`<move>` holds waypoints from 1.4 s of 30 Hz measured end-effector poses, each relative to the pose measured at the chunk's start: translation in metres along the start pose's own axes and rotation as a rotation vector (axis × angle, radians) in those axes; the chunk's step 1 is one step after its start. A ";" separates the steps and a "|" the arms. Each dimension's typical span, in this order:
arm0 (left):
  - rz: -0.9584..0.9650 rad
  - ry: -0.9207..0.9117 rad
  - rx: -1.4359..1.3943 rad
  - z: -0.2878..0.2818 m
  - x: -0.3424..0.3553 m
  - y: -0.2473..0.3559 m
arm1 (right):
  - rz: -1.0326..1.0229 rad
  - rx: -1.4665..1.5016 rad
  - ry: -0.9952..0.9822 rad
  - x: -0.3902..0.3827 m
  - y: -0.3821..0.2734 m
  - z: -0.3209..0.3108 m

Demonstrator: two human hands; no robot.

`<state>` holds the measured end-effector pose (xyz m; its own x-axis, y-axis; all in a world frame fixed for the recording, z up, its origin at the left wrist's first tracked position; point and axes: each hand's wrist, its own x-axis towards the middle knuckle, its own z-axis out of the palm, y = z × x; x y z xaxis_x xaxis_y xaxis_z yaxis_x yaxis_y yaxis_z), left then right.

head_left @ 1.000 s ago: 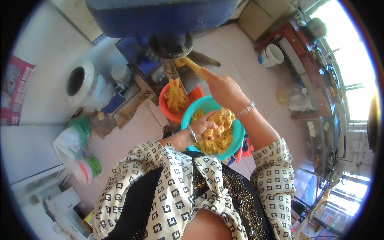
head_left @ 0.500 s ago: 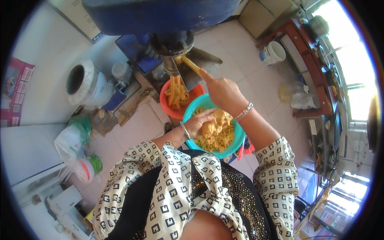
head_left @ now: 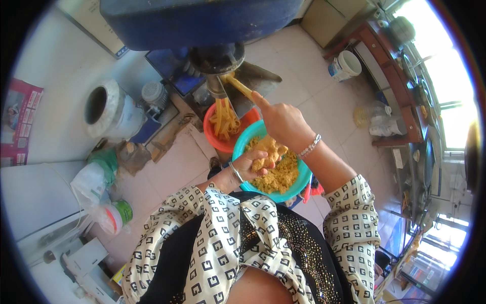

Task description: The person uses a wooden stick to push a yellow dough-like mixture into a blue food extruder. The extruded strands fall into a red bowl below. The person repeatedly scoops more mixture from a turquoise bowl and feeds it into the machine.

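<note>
My right hand (head_left: 287,125) grips a yellowish stick (head_left: 240,86), its index finger laid along it. The far end of the stick meets the metal outlet of a blue machine (head_left: 202,20). In my left hand (head_left: 249,163) rests a lump of yellow dough (head_left: 269,155), fingers curled around it. Below the dough, a turquoise basin (head_left: 305,178) holds crumbly yellow dough (head_left: 283,177). Flat yellow noodles (head_left: 223,119) hang from the machine's metal spout (head_left: 216,87) into an orange-red basin (head_left: 247,120).
On the left stand a white drum-shaped vessel (head_left: 112,109) and a motor (head_left: 154,93). A white bucket (head_left: 345,67) sits on the floor at the far right. Plastic jugs (head_left: 372,116) stand beside the reddish-brown table (head_left: 409,106). Plastic bags (head_left: 92,178) lie at left.
My left hand has shifted slightly down with the lump, which now sits tighter in the palm. The right hand stays on the stick in nearly the same place.
</note>
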<state>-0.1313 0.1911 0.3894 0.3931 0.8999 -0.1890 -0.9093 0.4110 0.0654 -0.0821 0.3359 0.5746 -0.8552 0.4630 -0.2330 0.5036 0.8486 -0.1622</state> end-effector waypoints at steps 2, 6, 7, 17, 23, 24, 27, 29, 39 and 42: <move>-0.005 0.073 -0.001 -0.006 0.003 -0.002 | -0.007 -0.003 0.003 0.001 -0.001 -0.001; 0.036 0.229 0.098 -0.003 0.001 -0.002 | 0.000 0.022 0.016 0.006 0.001 -0.003; 0.048 0.217 0.120 -0.004 0.001 -0.002 | 0.002 0.026 0.026 0.007 0.001 -0.003; 0.060 0.031 0.106 0.022 -0.023 0.006 | 0.008 0.064 -0.002 -0.001 -0.001 -0.001; 0.022 0.144 0.143 0.010 -0.028 0.008 | -0.016 0.048 0.039 0.004 0.002 0.000; 0.024 0.163 0.139 0.012 -0.028 0.007 | -0.009 0.051 0.045 0.005 0.002 0.000; 0.048 0.173 0.122 0.011 -0.025 0.002 | 0.010 0.046 0.032 0.007 0.002 0.000; 0.086 0.118 0.108 -0.004 -0.020 -0.001 | 0.015 0.047 0.031 0.011 0.003 0.000; 0.177 0.121 0.109 0.005 -0.034 0.007 | -0.014 0.058 -0.004 -0.001 -0.001 -0.002; 0.208 0.066 0.184 0.016 -0.038 0.010 | -0.028 0.043 0.017 0.002 0.000 0.001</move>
<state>-0.1533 0.1637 0.4126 0.1853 0.9587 -0.2158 -0.9270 0.2434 0.2855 -0.0838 0.3371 0.5735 -0.8708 0.4438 -0.2114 0.4839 0.8496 -0.2099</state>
